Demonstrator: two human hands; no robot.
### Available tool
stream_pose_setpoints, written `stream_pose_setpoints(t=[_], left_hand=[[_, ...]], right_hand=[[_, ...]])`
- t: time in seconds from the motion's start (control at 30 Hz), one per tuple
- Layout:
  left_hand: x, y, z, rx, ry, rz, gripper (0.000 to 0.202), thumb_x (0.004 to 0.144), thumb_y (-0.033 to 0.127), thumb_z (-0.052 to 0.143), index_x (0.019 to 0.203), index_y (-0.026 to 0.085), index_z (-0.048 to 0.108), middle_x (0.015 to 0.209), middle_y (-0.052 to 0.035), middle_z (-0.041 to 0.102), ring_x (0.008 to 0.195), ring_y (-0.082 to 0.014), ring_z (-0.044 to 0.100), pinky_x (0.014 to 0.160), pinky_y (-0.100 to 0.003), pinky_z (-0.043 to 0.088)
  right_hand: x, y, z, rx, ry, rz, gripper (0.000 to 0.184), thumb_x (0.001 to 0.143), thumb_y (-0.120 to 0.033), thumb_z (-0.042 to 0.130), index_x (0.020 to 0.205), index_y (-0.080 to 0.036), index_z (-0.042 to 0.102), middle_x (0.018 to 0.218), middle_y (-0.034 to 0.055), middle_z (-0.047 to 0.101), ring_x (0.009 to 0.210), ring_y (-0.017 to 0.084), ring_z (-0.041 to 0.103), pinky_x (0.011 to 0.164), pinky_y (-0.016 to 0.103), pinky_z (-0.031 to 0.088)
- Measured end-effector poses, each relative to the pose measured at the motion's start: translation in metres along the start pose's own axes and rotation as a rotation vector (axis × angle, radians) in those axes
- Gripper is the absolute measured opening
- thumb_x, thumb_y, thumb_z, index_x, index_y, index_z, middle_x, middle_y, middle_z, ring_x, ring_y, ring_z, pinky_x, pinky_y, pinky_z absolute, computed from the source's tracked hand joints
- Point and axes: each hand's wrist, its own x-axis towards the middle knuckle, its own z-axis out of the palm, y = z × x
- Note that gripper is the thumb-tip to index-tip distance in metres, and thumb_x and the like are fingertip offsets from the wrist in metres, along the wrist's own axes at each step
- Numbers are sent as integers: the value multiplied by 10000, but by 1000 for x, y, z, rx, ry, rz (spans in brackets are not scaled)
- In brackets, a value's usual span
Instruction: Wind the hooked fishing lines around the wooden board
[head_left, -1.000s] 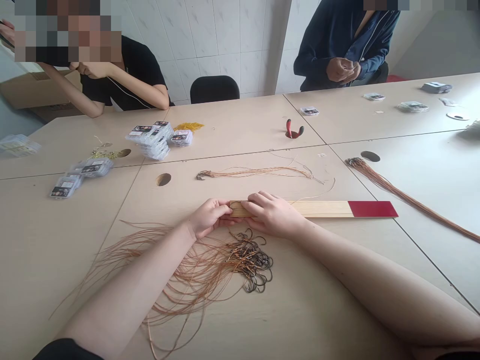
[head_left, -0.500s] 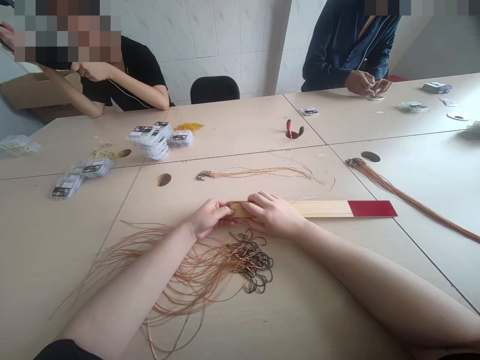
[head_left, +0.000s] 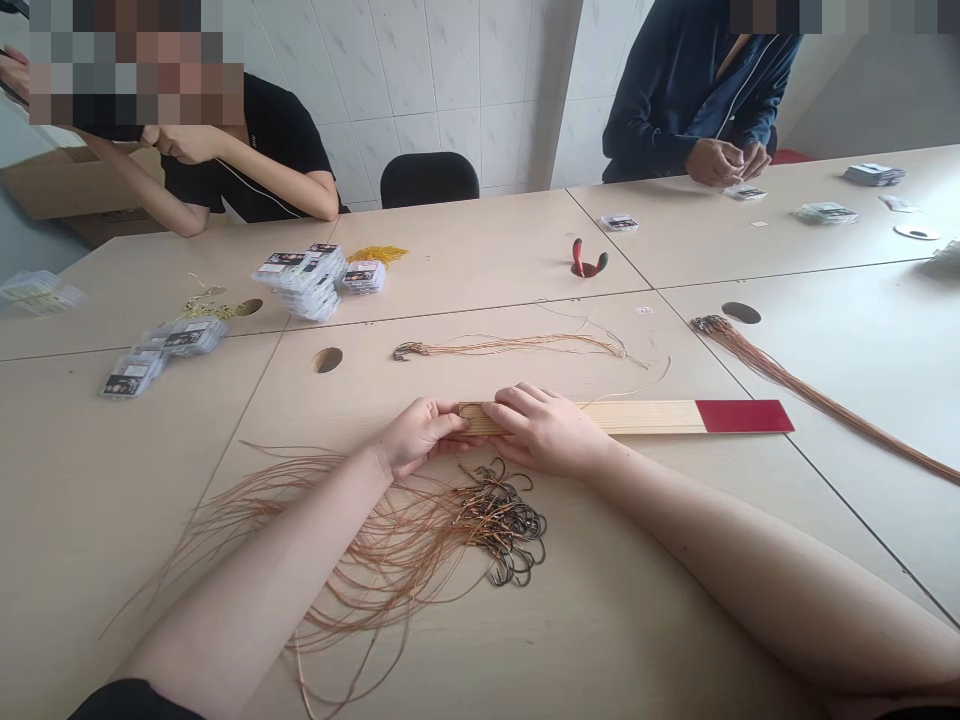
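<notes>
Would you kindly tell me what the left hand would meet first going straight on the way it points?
The left hand seems already at the end of the wooden strip; next comes the right hand.

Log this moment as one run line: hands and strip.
wooden strip: flat, red end | left hand: on its left end | right hand: on strip | hooks with lines: heaped below hands

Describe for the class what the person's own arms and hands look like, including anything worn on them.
The left hand and right hand are bare, with no gloves, rings or watch in view. The forearms are uncovered; a black sleeve shows only at the bottom edge of the view, on the left arm.
</notes>
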Motion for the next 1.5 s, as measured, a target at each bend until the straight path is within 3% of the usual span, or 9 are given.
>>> stream_pose_setpoints(t=[0.4,0.67,1.5], left_hand=[[1,1,0,-3,9,-3,196,753,149,592,932,105,660,852,-89,697,748,-130,653,598,-149,487],[1,1,1,-22,10,1,225,748,144,592,962,114,653,832,-71,692,750,-137,654,597,-161,489],[-1,3,2,21,3,-15,210,764,171,590,956,112,652,846,-75,680,765,-130,649,572,-134,487]], right_hand=[[0,1,0,-8,14,-9,294,881,-354,398,1087,-167,492,981,89,530,897,199,451,747,312,406],[0,2,1,8,33,-33,423,887,-347,387,1280,-192,381,1010,91,527,894,196,460,757,322,420],[0,4,-3,142,-29,-5,422,866,-351,436,1261,-204,429,941,77,494,869,179,449,714,291,446]])
